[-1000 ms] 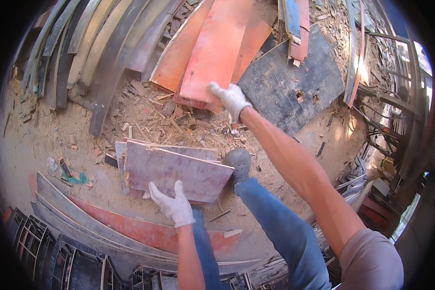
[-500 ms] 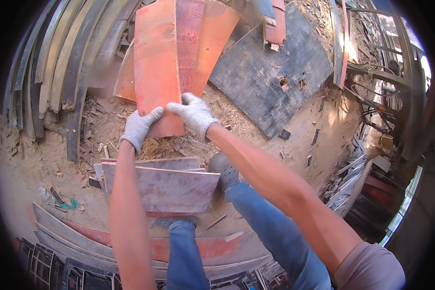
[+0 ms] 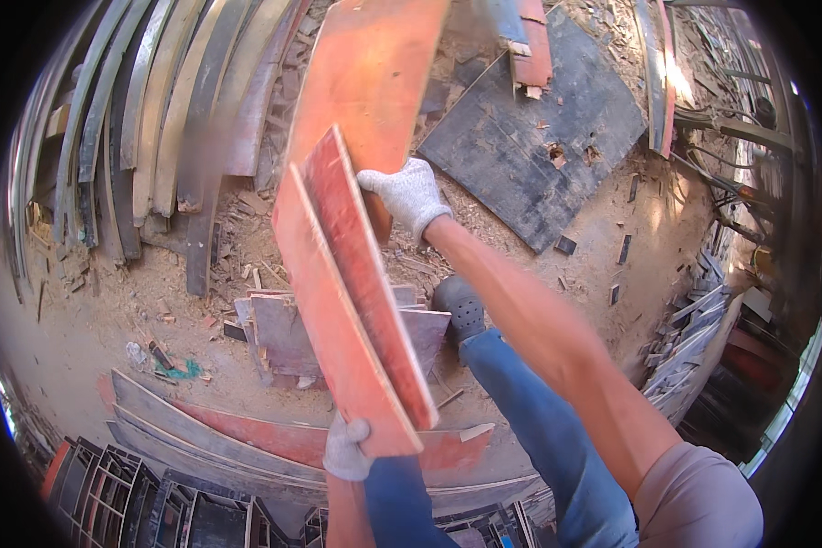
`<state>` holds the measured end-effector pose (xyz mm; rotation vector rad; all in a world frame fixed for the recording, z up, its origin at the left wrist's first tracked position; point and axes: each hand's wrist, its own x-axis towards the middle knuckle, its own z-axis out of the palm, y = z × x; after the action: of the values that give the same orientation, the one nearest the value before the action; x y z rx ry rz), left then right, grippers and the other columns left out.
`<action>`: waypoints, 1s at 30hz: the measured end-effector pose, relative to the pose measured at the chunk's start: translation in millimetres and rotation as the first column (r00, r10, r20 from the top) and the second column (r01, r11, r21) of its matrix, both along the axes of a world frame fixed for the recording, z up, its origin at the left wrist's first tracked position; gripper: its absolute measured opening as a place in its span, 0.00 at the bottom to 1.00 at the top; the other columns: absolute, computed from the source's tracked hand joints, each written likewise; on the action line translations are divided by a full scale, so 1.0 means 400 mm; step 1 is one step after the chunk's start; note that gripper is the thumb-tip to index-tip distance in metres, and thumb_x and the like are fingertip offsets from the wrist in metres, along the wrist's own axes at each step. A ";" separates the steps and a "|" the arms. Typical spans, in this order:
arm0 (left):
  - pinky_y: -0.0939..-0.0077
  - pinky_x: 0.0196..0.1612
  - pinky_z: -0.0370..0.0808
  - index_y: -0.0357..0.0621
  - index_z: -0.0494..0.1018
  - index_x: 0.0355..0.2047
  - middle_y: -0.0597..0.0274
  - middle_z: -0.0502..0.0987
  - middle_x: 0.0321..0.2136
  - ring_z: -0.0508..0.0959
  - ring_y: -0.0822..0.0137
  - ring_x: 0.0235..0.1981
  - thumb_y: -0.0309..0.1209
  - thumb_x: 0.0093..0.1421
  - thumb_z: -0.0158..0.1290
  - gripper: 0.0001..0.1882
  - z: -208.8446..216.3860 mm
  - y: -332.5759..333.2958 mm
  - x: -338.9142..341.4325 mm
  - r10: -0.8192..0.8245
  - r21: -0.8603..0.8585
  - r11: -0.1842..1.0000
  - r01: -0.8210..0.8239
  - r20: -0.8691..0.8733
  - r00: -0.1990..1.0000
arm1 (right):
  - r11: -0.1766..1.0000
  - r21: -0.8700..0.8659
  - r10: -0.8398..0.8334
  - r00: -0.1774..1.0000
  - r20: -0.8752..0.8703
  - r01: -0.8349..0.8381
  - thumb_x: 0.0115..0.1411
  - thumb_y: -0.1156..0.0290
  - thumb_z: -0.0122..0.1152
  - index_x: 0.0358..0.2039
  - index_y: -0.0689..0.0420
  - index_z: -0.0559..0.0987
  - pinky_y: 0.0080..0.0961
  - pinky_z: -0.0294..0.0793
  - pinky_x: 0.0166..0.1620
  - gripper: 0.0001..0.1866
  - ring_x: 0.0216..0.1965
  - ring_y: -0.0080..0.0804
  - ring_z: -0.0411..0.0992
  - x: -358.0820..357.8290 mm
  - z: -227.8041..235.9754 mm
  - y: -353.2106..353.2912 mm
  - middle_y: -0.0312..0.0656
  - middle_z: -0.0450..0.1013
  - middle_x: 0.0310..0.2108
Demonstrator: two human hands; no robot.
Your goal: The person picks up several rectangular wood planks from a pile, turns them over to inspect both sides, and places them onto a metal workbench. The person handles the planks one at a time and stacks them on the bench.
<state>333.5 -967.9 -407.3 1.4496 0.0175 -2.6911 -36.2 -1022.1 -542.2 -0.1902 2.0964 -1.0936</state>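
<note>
In my gloved left hand (image 3: 347,447), low in the view, is the near end of an orange-red board (image 3: 338,320), with my thumb on its face. A dark red board (image 3: 374,283) lies along its right side, tilted, with a narrow gap between them. Farther up, my gloved right hand (image 3: 408,194) is closed at the right edge of a larger orange board (image 3: 365,78), its thumb across the face beside the dark red board. The fingers of that hand are hidden behind. Below these, several greyish boards (image 3: 279,333) lean together near my foot.
Long curved planks (image 3: 169,119) are stacked at the far left. A black damaged panel (image 3: 530,137) lies on the debris-strewn ground at right. Long boards (image 3: 201,429) lie near my legs, with dark metal frames (image 3: 110,493) beyond. Wood scraps (image 3: 690,310) are piled at right.
My left hand has moved down toward me, bringing the orange-red and dark red boards over the leaning greyish ones. My right hand has shifted slightly right, and the orange board is more exposed.
</note>
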 end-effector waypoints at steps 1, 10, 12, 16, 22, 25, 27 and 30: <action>0.56 0.63 0.79 0.37 0.64 0.70 0.51 0.78 0.61 0.80 0.51 0.60 0.34 0.56 0.73 0.45 0.051 0.028 0.026 0.072 0.077 0.995 -0.068 -0.053 0.996 | 0.993 0.091 0.096 0.978 -0.183 -0.081 0.56 0.57 0.71 0.40 0.62 0.87 0.36 0.80 0.38 0.21 0.30 0.39 0.82 -0.018 0.062 0.015 0.50 0.84 0.30; 0.49 0.52 0.85 0.41 0.68 0.69 0.46 0.78 0.61 0.84 0.49 0.50 0.31 0.61 0.66 0.36 0.491 0.198 0.137 0.380 -0.002 0.923 -0.384 0.145 0.913 | 0.887 0.328 0.365 0.929 -0.068 -0.325 0.57 0.55 0.61 0.35 0.59 0.86 0.49 0.78 0.41 0.19 0.37 0.59 0.80 0.069 0.625 0.280 0.60 0.80 0.32; 0.48 0.51 0.85 0.40 0.70 0.67 0.46 0.80 0.58 0.84 0.48 0.48 0.31 0.60 0.67 0.35 0.562 0.207 0.143 0.400 0.012 0.914 -0.404 0.121 0.908 | 0.889 0.306 0.349 0.937 0.027 -0.341 0.59 0.55 0.61 0.37 0.59 0.86 0.49 0.79 0.42 0.19 0.37 0.57 0.81 0.062 0.725 0.338 0.60 0.81 0.33; 0.49 0.50 0.86 0.39 0.72 0.63 0.47 0.82 0.53 0.85 0.46 0.45 0.31 0.59 0.68 0.32 0.652 0.242 0.157 0.382 -0.030 0.921 -0.388 0.262 0.886 | 0.961 0.208 0.122 0.954 0.275 -0.183 0.61 0.58 0.66 0.46 0.60 0.87 0.39 0.81 0.45 0.20 0.41 0.41 0.84 0.065 0.832 0.467 0.52 0.85 0.39; 0.52 0.48 0.84 0.38 0.73 0.61 0.51 0.82 0.49 0.83 0.51 0.42 0.32 0.62 0.65 0.28 0.785 0.278 0.099 0.427 0.134 0.889 -0.437 0.097 0.899 | 0.955 0.174 -0.298 0.767 0.569 0.241 0.62 0.71 0.72 0.55 0.66 0.82 0.34 0.83 0.49 0.23 0.44 0.34 0.83 0.133 0.907 0.674 0.47 0.84 0.47; 0.57 0.43 0.79 0.37 0.66 0.66 0.51 0.78 0.51 0.80 0.53 0.44 0.33 0.62 0.63 0.33 0.849 0.298 0.053 0.507 0.287 0.835 -0.470 -0.066 0.860 | 0.921 0.180 -0.382 0.704 0.599 0.346 0.62 0.73 0.71 0.55 0.66 0.81 0.35 0.84 0.48 0.21 0.43 0.35 0.84 0.158 0.983 0.778 0.47 0.84 0.48; 0.59 0.41 0.77 0.35 0.64 0.66 0.53 0.77 0.49 0.77 0.58 0.39 0.32 0.61 0.64 0.35 0.884 0.318 0.024 0.548 0.355 0.810 -0.467 -0.173 0.819 | 0.901 0.174 -0.408 0.638 0.653 0.398 0.62 0.77 0.70 0.54 0.67 0.81 0.36 0.85 0.50 0.20 0.43 0.37 0.84 0.148 1.064 0.830 0.47 0.84 0.47; 0.61 0.41 0.77 0.35 0.62 0.68 0.52 0.77 0.49 0.76 0.58 0.38 0.31 0.61 0.65 0.38 0.933 0.339 -0.033 0.503 0.376 0.839 -0.392 -0.264 0.823 | 0.898 0.202 -0.430 0.677 0.597 0.391 0.63 0.77 0.68 0.54 0.67 0.81 0.36 0.84 0.52 0.19 0.46 0.37 0.83 0.123 1.153 0.915 0.47 0.83 0.48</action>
<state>320.4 -832.4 -34.2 0.8333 0.7412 -2.5580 13.0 -656.0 -81.0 0.6439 1.5650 -1.1405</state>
